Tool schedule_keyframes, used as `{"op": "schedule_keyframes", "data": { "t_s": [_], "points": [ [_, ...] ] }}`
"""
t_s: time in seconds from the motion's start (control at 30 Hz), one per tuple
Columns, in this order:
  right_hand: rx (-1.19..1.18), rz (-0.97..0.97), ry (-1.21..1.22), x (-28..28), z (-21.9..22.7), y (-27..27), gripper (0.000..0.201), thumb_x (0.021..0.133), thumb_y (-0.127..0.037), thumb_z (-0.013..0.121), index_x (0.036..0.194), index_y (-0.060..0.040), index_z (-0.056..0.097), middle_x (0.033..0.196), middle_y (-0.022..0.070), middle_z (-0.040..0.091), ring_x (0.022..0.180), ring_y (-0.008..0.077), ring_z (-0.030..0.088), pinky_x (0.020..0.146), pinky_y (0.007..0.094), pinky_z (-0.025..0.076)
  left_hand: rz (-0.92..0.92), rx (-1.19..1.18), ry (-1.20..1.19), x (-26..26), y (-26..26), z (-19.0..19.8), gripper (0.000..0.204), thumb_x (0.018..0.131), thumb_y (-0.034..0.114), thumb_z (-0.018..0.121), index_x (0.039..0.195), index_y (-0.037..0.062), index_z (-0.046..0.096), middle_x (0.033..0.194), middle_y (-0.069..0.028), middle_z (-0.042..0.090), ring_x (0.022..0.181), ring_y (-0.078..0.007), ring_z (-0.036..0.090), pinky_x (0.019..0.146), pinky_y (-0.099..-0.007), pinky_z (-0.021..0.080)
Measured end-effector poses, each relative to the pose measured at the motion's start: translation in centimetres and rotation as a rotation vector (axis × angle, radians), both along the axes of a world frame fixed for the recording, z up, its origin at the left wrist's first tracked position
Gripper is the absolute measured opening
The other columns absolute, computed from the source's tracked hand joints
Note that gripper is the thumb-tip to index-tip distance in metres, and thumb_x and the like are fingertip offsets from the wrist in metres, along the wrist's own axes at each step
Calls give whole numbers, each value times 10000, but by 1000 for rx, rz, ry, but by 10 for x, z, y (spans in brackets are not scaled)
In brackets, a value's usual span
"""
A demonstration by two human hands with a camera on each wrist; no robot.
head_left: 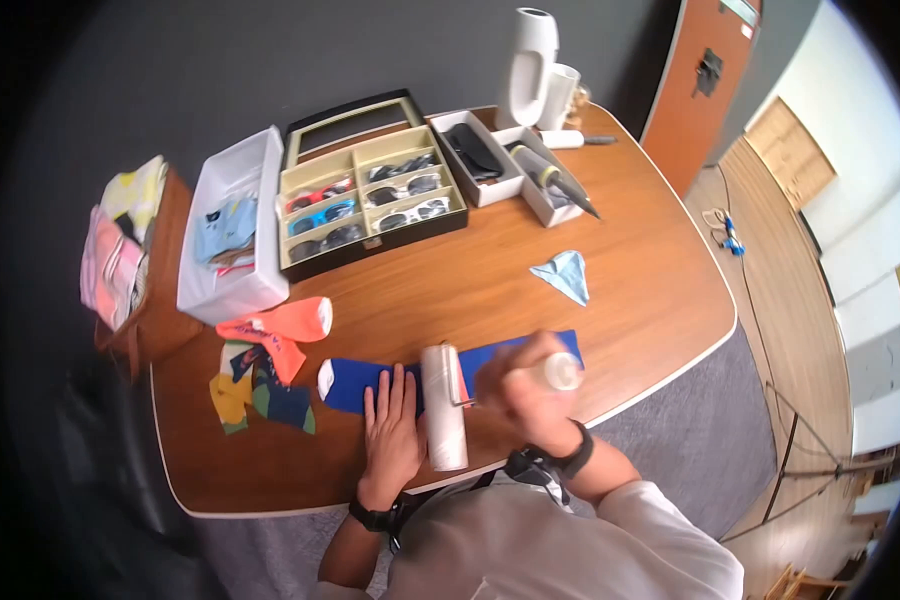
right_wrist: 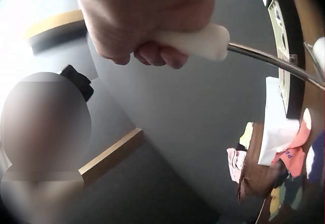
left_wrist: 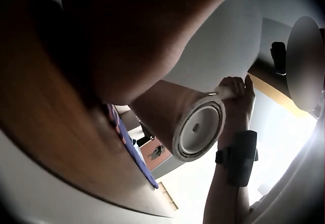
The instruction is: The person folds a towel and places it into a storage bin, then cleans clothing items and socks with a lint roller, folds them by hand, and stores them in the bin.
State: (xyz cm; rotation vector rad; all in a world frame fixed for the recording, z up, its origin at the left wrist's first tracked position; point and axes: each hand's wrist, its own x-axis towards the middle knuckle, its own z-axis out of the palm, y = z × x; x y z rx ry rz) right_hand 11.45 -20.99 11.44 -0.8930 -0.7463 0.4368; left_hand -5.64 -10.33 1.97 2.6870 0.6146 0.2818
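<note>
A long blue sock point(head_left: 353, 388) with a white toe lies across the front of the table. My left hand point(head_left: 394, 430) rests flat on it, fingers straight. My right hand point(head_left: 522, 390) grips the white handle point(right_wrist: 205, 42) of a lint roller, blurred in the head view. The white sheet roll point(head_left: 444, 415) of that lint roller lies across the sock, just right of my left hand. From the left wrist view, the roll's round end point(left_wrist: 198, 128) faces the camera beside my left hand. A metal rod point(right_wrist: 269, 58) runs from the handle toward the roll.
Orange socks point(head_left: 285, 330) and patterned socks point(head_left: 280, 400) lie at left. Behind stand a white bin point(head_left: 195, 285) of folded clothes, a sunglasses case point(head_left: 410, 235) and white boxes point(head_left: 510, 190). A light blue cloth point(head_left: 566, 276) lies right of centre, near the table's curved edge point(head_left: 735, 310).
</note>
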Motion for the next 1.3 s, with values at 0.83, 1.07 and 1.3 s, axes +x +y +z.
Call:
{"op": "schedule_keyframes", "data": {
  "t_s": [0.83,1.07,1.3],
  "points": [
    [-87,-79,74,91,12,-84,329,934,-146,630,705,-68,407,522,-8,416,407,55,355,376,232,222,45,118,153,6,-6,-3,676,938,317,557,1460,-45,326,1564,-161,270,1452,-356,211,1169,-548,131],
    [-35,-80,59,101,16,-96,345,968,-163,553,718,-107,321,500,8,346,383,71,287,365,247,200,88,120,94,4,-8,-8,695,929,322,570,1450,-67,323,1552,-199,275,1439,-363,245,1172,-522,161],
    [-113,-101,-69,89,17,-82,350,966,-199,574,725,-91,344,496,8,361,379,70,305,351,244,227,282,81,11,-10,-7,-18,613,952,274,514,1418,-93,358,1531,-238,295,1435,-362,258,1179,-473,183]
  ]
}}
